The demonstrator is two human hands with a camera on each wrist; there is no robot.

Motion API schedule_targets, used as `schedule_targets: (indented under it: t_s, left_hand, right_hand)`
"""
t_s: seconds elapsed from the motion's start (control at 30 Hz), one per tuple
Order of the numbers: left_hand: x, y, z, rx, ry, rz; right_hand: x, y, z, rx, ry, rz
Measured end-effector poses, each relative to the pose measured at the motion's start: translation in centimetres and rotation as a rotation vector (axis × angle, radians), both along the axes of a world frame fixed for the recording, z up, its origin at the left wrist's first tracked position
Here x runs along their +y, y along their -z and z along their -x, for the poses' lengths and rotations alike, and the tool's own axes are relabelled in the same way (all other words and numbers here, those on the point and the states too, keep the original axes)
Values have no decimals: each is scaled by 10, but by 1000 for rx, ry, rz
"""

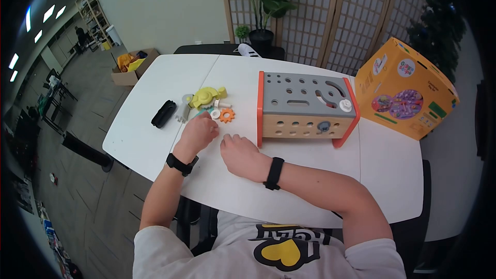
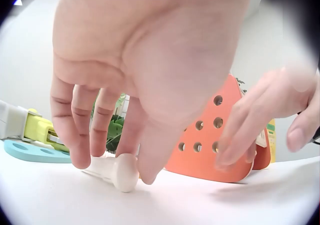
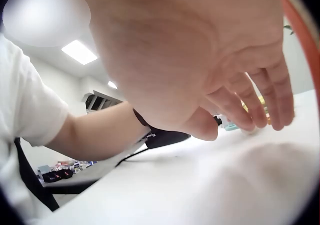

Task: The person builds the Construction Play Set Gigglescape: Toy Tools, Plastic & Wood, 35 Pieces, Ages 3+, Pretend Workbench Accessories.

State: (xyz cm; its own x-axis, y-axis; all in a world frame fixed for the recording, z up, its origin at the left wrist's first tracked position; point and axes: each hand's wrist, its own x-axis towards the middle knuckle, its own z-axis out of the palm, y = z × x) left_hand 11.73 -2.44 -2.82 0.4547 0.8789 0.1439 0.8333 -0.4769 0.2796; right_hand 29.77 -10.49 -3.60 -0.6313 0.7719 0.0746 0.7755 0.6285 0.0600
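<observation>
In the head view my left hand (image 1: 199,135) reaches down at the near side of a group of toy parts. The left wrist view shows its thumb and fingers around a white toy bolt (image 2: 125,173), which lies on its side at the table surface. My right hand (image 1: 242,157) is just to the right, held low over the table, fingers loosely bent and nothing in them. Beside the left hand are an orange gear (image 1: 227,115), a yellow toy piece (image 1: 205,96), a grey piece (image 1: 184,108) and a teal flat piece (image 2: 37,153), partly hidden in the head view.
A toy workbench (image 1: 305,104) with grey top, wooden front and red-orange sides stands right of the hands. Behind it on the right leans a yellow-orange carton (image 1: 405,90). A black case (image 1: 164,114) lies at the left on the white table (image 1: 135,137).
</observation>
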Motion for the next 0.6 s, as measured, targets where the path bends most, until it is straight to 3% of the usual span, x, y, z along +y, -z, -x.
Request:
schedule_targets:
  t_s: [0.1,0.23,0.33,0.53,0.6]
  left_hand:
    - [-2,0,6,11,26,-11]
    - [-5,-3,11,11,90,9]
    - [-6,0,16,-26,194,-24]
    - [-20,-24,20,-255,89,137]
    - [-25,-36,22,-356,85,151]
  right_hand:
    - [17,10,14,-117,126,-104]
    - [43,24,17,-31,181,-292]
    - [53,30,18,29,256,-113]
    - [27,7,4,-136,121,-125]
    - [20,11,-4,-72,88,-163]
